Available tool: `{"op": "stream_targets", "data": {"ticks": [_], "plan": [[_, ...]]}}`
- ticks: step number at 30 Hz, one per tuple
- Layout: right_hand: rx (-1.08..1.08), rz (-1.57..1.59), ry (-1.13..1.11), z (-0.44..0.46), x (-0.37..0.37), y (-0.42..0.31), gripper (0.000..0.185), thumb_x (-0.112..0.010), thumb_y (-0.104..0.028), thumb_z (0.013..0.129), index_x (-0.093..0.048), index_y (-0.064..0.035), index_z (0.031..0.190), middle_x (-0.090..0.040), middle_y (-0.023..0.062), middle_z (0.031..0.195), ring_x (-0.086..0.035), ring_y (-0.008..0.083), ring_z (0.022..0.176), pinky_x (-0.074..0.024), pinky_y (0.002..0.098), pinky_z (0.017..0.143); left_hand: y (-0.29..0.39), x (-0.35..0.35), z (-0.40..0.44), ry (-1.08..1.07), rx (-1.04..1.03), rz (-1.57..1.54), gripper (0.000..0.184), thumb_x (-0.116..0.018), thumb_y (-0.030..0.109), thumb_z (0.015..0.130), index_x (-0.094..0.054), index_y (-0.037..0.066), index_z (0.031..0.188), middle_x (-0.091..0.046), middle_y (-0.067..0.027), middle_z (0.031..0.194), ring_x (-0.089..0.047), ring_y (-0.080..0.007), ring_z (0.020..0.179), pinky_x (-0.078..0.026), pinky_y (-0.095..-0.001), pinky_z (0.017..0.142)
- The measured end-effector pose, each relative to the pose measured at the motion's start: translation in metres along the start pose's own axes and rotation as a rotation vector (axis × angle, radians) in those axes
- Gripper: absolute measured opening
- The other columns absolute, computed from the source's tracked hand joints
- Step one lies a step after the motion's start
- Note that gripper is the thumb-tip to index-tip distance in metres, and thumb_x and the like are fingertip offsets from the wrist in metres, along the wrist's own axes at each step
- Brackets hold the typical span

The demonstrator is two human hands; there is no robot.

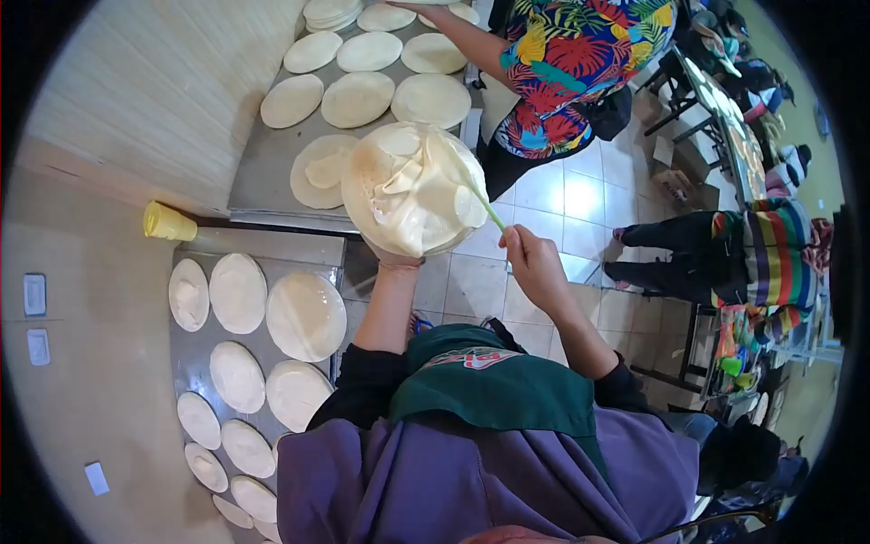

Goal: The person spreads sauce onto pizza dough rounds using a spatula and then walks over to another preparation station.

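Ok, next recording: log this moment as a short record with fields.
Left grip: under the bowl, fingers mostly hidden
Right grip: closed around a green handle that slants into the bowl
Bowl contents: pale, creamy mixture
Upper table: pale round discs
Lower table: more such discs
Yellow cup: near the gap between tables
Co-worker: floral shirt, arm over upper table

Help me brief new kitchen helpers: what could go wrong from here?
The bowl seems to rest on the left hand alone, so a hard push with the green utensil in the right hand might tip it. The creamy mixture reaches near the rim, so some could drip onto the floor tiles or the flat disc partly behind the bowl.
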State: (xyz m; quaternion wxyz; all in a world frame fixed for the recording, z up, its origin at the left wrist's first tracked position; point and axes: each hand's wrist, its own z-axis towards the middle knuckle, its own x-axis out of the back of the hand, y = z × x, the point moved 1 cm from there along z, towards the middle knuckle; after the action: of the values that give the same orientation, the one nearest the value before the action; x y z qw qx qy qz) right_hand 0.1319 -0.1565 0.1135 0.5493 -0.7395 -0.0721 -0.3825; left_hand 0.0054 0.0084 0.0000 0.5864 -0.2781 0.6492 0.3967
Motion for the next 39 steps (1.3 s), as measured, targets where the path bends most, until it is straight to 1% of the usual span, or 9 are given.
{"op": "stream_targets", "data": {"ticks": [2, 9, 16, 19, 27, 30, 32, 35, 39], "plan": [[0.135, -0.109, 0.138, 0.001, -0.008, -0.002, 0.025, -0.047, -0.022, 0.092, -0.052, -0.0010, 0.079, -0.056, 0.0187, 0.060, -0.056, 0.0373, 0.054, -0.0431, 0.0449, 0.049, 0.001, -0.004, -0.004, -0.005, 0.026, 0.037, 0.060, -0.037, 0.050, 0.089, -0.033, 0.013, 0.135, -0.042, -0.0088, 0.133, -0.043, -0.0269, 0.120, -0.037, -0.0423, 0.100], [0.319, -0.379, 0.084, -0.008, -0.032, -0.019, 0.021, -0.050, -0.021, 0.090, -0.051, -0.0042, 0.077, -0.056, 0.0152, 0.061, -0.056, 0.0346, 0.052, -0.0444, 0.0437, 0.048, 0.013, -0.003, -0.002, -0.047, 0.105, 0.019, 0.062, -0.036, 0.053, 0.088, -0.034, 0.012, 0.135, -0.041, -0.0116, 0.134, -0.042, -0.0303, 0.121, -0.035, -0.0459, 0.101], [0.423, -0.412, 0.024, -0.014, -0.036, -0.030, 0.019, -0.051, -0.020, 0.089, -0.051, -0.0046, 0.079, -0.056, 0.0140, 0.060, -0.056, 0.0338, 0.052, -0.0447, 0.0431, 0.048, 0.021, 0.014, 0.001, 0.049, 0.092, 0.003, 0.062, -0.038, 0.052, 0.088, -0.037, 0.009, 0.133, -0.045, -0.0131, 0.130, -0.047, -0.0319, 0.116, -0.038, -0.0483, 0.099], [0.444, -0.311, 0.109, -0.010, -0.037, -0.026, 0.018, -0.050, -0.019, 0.090, -0.052, -0.0040, 0.080, -0.056, 0.0147, 0.061, -0.055, 0.0350, 0.052, -0.0437, 0.0437, 0.048, 0.030, 0.022, 0.002, 0.040, 0.076, -0.007, 0.061, -0.039, 0.051, 0.088, -0.037, 0.009, 0.133, -0.045, -0.0132, 0.131, -0.047, -0.0320, 0.116, -0.039, -0.0485, 0.098], [0.175, -0.292, 0.138, 0.006, -0.038, 0.003, 0.022, -0.048, -0.018, 0.091, -0.051, -0.0010, 0.078, -0.052, 0.0200, 0.055, -0.053, 0.0398, 0.052, -0.0395, 0.0480, 0.049, 0.033, 0.003, 0.000, 0.023, 0.073, -0.002, 0.056, -0.037, 0.047, 0.090, -0.039, 0.010, 0.132, -0.046, -0.0107, 0.130, -0.048, -0.0285, 0.116, -0.041, -0.0438, 0.097], [0.136, -0.179, 0.088, 0.000, -0.053, 0.011, 0.024, -0.048, -0.019, 0.091, -0.051, 0.0001, 0.077, -0.052, 0.0220, 0.056, -0.052, 0.0415, 0.053, -0.0389, 0.0483, 0.049, 0.028, 0.008, 0.006, -0.116, 0.148, -0.097, 0.055, -0.038, 0.044, 0.091, -0.037, 0.008, 0.133, -0.045, -0.0116, 0.130, -0.045, -0.0285, 0.119, -0.041, -0.0437, 0.098], [0.116, -0.095, 0.104, -0.005, -0.056, 0.014, 0.027, -0.047, -0.020, 0.092, -0.051, 0.0010, 0.074, -0.051, 0.0237, 0.057, -0.052, 0.0430, 0.054, -0.0383, 0.0478, 0.049, 0.018, 0.016, 0.012, -0.017, 0.072, 0.156, 0.054, -0.036, 0.042, 0.091, -0.037, 0.007, 0.132, -0.045, -0.0113, 0.130, -0.045, -0.0272, 0.119, -0.040, -0.0420, 0.099], [0.070, -0.126, 0.128, -0.009, -0.032, 0.027, 0.028, -0.046, -0.022, 0.092, -0.052, -0.0001, 0.076, -0.052, 0.0240, 0.058, -0.052, 0.0434, 0.056, -0.0383, 0.0499, 0.051, -0.004, -0.031, 0.011, -0.026, 0.080, 0.199, 0.053, -0.035, 0.042, 0.092, -0.038, 0.007, 0.132, -0.046, -0.0108, 0.130, -0.046, -0.0264, 0.118, -0.039, -0.0413, 0.099], [-0.069, -0.187, 0.118, -0.033, 0.005, 0.043, 0.029, -0.042, -0.024, 0.093, -0.052, -0.0007, 0.078, -0.054, 0.0237, 0.061, -0.053, 0.0428, 0.060, -0.0394, 0.0513, 0.055, -0.052, -0.028, 0.005, -0.108, 0.244, -0.015, 0.052, -0.034, 0.041, 0.092, -0.038, 0.008, 0.132, -0.046, -0.0104, 0.130, -0.046, -0.0264, 0.118, -0.038, -0.0418, 0.100]]}}
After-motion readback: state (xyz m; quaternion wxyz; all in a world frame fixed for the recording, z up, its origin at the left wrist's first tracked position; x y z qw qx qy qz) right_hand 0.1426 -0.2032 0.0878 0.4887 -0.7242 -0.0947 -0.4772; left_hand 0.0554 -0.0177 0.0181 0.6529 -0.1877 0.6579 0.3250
